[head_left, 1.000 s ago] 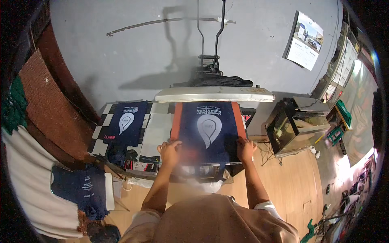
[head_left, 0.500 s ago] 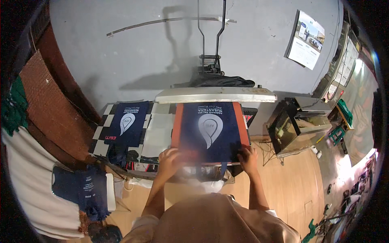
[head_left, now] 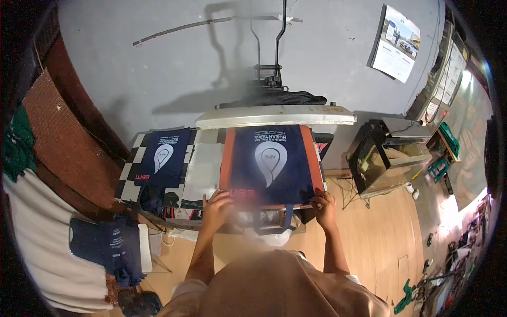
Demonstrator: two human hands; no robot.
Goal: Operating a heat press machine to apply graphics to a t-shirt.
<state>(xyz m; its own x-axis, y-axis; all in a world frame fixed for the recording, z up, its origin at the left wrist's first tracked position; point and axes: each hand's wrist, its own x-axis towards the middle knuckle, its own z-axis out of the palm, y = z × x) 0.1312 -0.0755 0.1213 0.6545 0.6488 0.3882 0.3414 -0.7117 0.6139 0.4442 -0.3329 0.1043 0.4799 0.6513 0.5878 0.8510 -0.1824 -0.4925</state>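
Note:
A navy tote bag (head_left: 272, 182) with a pale leaf-drop print lies flat on an orange-edged press bed (head_left: 316, 179). At its near left corner, my left hand (head_left: 215, 207) has its fingertips pinched on the fabric; a hazy blur partly covers that spot. My right hand (head_left: 324, 207) pinches the near right corner, thumb and fingers together. The bag's strap (head_left: 289, 216) hangs over the near edge between my hands. Behind the bag, the pale metal upper plate (head_left: 274, 117) of the press stands over its far end.
On the left, another printed navy tote bag (head_left: 162, 158) lies on a checkered surface (head_left: 127, 171). Farther left, more navy bags (head_left: 105, 240) are stacked by a cream cloth (head_left: 53, 232). A dark glass-sided box (head_left: 388, 153) stands at right. A calendar (head_left: 397, 45) hangs on the wall.
The view has tipped slightly, so the scene sits higher. Red print at the bag's near left now shows more clearly. Both hands stay at the near corners, the left one shifted slightly.

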